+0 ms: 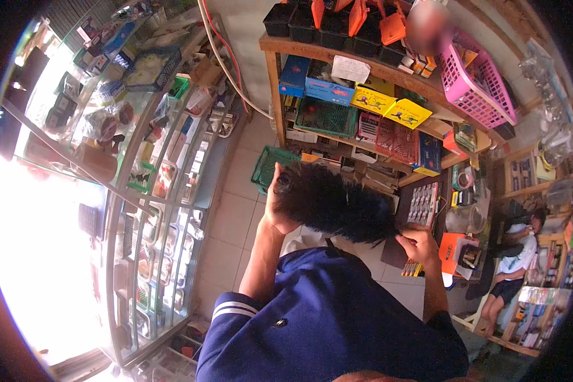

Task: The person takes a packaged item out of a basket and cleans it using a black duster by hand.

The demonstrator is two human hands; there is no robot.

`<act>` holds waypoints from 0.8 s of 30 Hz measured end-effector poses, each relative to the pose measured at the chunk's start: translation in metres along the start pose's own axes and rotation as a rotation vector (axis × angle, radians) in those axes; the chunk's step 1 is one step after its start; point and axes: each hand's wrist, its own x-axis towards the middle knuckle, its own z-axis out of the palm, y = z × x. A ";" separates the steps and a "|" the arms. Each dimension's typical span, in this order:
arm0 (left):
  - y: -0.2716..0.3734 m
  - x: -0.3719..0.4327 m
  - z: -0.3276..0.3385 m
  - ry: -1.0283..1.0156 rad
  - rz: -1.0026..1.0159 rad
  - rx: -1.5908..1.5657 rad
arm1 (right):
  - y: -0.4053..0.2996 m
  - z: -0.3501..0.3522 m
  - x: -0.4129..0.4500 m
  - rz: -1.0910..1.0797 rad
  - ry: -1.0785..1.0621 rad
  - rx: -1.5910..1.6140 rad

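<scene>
A bushy black feather duster [336, 200] lies across the front of my body, between my two hands. My left hand [278, 205] is at its left end, the thumb pointing up and the palm against the dark bristles; part of the fingers is hidden behind them. At the right end, my right hand [415, 243] pinches the duster's narrow end with thumb and fingers. Beneath the left part of the duster, a green plastic basket [266, 169] stands on the tiled floor.
Glass display shelves [160, 205] packed with small goods run along the left. Ahead, a wooden shelf [387, 62] holds boxes, baskets and black bins. A pink basket [480, 88] stands on its top right. An orange box [451, 253] is at the right; farther off, a person [515, 260] sits.
</scene>
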 end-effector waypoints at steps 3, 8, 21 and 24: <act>0.015 -0.008 0.007 0.106 -0.056 0.154 | 0.000 -0.002 -0.004 -0.026 -0.040 -0.029; 0.008 -0.002 0.007 0.175 -0.030 0.213 | 0.006 0.004 -0.012 0.034 0.001 0.032; -0.023 0.002 0.012 0.096 0.006 0.392 | 0.008 0.011 -0.016 0.195 0.042 0.147; -0.036 0.002 -0.011 0.095 0.028 0.513 | 0.005 0.012 -0.011 0.238 0.014 0.188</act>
